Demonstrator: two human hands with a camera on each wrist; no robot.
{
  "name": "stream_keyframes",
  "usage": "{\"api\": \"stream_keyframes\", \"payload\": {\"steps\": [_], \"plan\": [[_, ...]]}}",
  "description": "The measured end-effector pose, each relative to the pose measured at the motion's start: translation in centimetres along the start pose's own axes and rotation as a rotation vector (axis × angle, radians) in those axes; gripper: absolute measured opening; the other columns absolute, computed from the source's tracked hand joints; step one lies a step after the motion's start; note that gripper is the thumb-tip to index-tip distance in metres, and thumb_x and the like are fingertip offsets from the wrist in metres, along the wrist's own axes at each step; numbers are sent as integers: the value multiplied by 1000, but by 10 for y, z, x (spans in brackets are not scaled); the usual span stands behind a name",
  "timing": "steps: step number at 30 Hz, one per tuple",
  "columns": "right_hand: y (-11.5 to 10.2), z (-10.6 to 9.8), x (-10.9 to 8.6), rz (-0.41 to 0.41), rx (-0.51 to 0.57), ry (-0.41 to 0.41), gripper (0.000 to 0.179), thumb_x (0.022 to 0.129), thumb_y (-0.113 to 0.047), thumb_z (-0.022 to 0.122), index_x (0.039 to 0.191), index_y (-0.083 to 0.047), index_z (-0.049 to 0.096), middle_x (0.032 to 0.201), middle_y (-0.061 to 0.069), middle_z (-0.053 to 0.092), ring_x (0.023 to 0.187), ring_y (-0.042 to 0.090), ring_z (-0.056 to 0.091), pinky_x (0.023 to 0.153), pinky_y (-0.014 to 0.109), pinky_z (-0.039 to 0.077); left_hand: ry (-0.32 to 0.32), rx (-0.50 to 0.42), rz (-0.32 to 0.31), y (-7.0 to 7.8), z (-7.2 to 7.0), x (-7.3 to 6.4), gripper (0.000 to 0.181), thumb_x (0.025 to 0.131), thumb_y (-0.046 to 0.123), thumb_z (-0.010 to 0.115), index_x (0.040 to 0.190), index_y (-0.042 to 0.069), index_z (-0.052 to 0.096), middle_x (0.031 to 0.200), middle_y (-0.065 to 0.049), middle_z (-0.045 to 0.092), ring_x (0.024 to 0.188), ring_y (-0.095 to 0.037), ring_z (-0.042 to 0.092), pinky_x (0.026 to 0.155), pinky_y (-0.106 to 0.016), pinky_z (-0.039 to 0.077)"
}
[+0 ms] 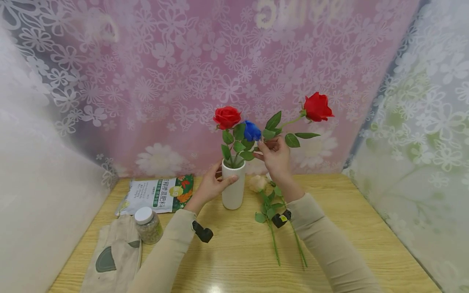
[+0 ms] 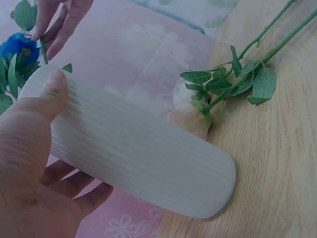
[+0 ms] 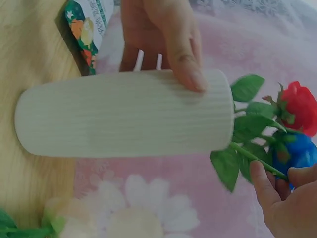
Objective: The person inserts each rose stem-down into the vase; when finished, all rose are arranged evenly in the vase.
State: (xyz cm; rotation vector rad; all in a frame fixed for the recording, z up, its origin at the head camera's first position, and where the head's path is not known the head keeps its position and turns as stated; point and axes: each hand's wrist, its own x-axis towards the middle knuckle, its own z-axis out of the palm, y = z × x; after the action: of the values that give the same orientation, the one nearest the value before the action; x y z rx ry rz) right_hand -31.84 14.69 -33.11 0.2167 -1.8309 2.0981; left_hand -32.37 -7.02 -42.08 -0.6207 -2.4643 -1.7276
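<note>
A white ribbed vase [image 1: 233, 193] stands upright on the wooden table. My left hand [image 1: 210, 185] grips it near the rim, thumb across the front and fingers behind. Inside the vase are a red rose [image 1: 227, 117] and a blue rose [image 1: 252, 131] with green leaves. To the right of the rim, my right hand [image 1: 276, 159] pinches the stem [image 3: 252, 155] of another red rose [image 1: 318, 107], which leans out to the right. In the right wrist view that stem reaches the vase mouth; its lower end is hidden.
A peach rose [image 1: 258, 184] and a whitish flower, mostly hidden, lie on the table [image 1: 234, 260] right of the vase, stems toward the front. On the left are a printed bag [image 1: 148, 196], a white-lidded jar [image 1: 148, 228] and pale gloves [image 1: 121, 254]. Patterned curtains [image 1: 190, 81] enclose the table.
</note>
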Motion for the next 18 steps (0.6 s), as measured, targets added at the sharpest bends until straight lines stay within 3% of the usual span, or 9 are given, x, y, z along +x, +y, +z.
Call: {"api": "stream_keyframes", "payload": {"steps": [4, 8, 12, 18], "plan": [[5, 7, -2, -11, -73, -6, 17, 102, 0, 67, 100, 0, 50, 99, 8, 59, 88, 22, 74, 89, 47, 64, -1, 5, 21, 0, 0, 1, 81, 97, 36, 78, 165, 23, 36, 149, -15, 58, 137, -39, 60, 110, -56, 54], [10, 10, -2, -55, -205, 11, 16, 99, -4, 72, 103, 1, 58, 98, 12, 67, 84, 18, 74, 83, 34, 66, -3, -1, 38, 1, -1, 1, 81, 97, 35, 78, 165, 23, 35, 150, -15, 57, 137, -39, 60, 110, -57, 53], [15, 12, -3, -57, -330, 8, 16, 97, -10, 77, 106, 0, 67, 100, 18, 76, 82, 16, 75, 78, 24, 61, -1, 5, 39, 1, -1, 0, 81, 98, 34, 78, 165, 24, 35, 151, -15, 57, 138, -40, 59, 110, -57, 53], [26, 16, -6, -30, -376, -17, 20, 98, -15, 76, 112, 0, 76, 109, 20, 79, 101, 30, 76, 90, 35, 62, 8, 12, 32, -1, 0, 0, 81, 98, 34, 78, 166, 24, 34, 149, -14, 57, 137, -39, 60, 110, -56, 54]]}}
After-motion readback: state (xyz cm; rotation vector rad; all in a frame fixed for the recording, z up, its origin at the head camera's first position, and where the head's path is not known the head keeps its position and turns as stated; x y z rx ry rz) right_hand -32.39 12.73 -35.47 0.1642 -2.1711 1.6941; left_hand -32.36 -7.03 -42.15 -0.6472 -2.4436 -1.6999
